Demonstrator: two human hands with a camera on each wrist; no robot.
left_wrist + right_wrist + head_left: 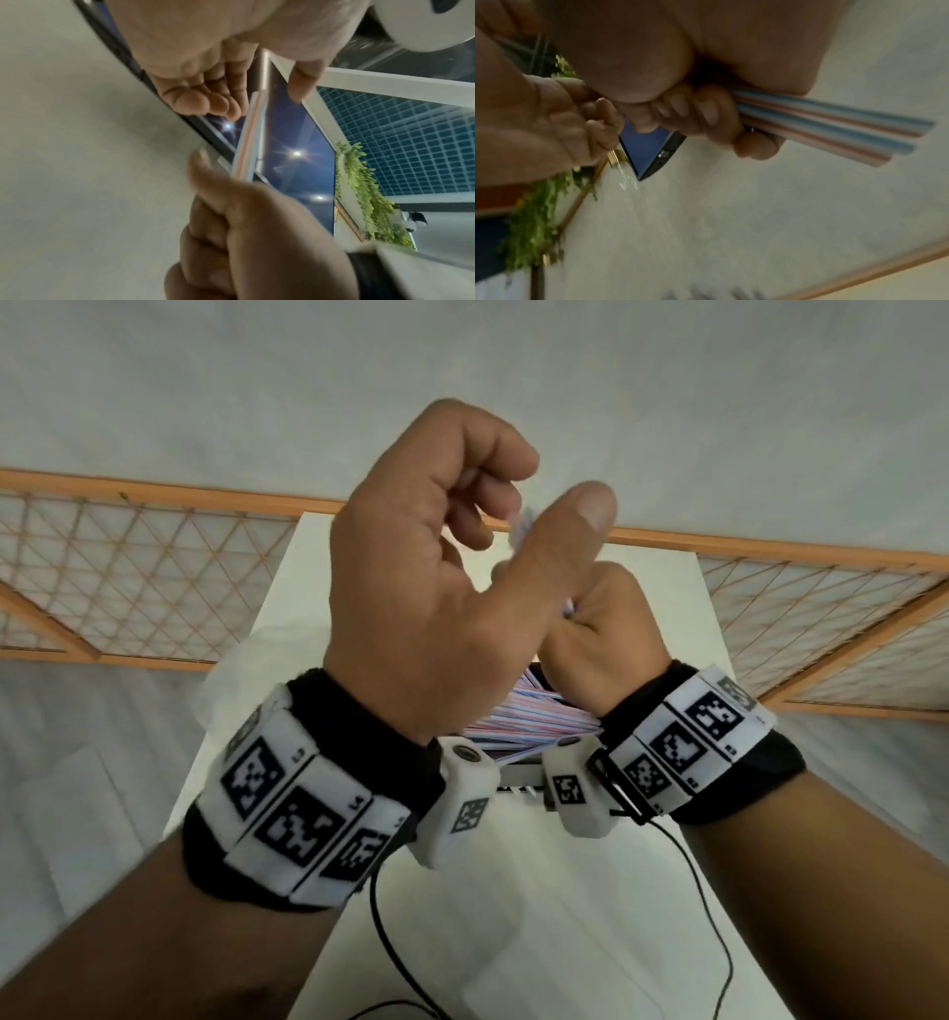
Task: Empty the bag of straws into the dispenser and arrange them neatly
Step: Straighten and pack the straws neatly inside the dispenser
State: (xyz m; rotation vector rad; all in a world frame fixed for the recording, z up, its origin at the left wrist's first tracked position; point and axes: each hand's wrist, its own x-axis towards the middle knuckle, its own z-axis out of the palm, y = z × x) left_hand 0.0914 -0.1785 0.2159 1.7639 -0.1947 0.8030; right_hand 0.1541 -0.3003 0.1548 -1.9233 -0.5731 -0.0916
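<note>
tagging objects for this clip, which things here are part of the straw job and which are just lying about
Part of the job:
striped straws, gripped by the right hand
left hand, near their upper ends
straws in the dispenser

Just lying about:
black cable
lattice panels
white table

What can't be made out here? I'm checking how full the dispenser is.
- Dispenser body: head view, hidden behind both wrists; only the striped paper straws piled in it show.
- Left hand: whether its blurred fingers touch a straw is unclear.
- Right hand: grips a few straws; how many is hidden by the fingers.
</note>
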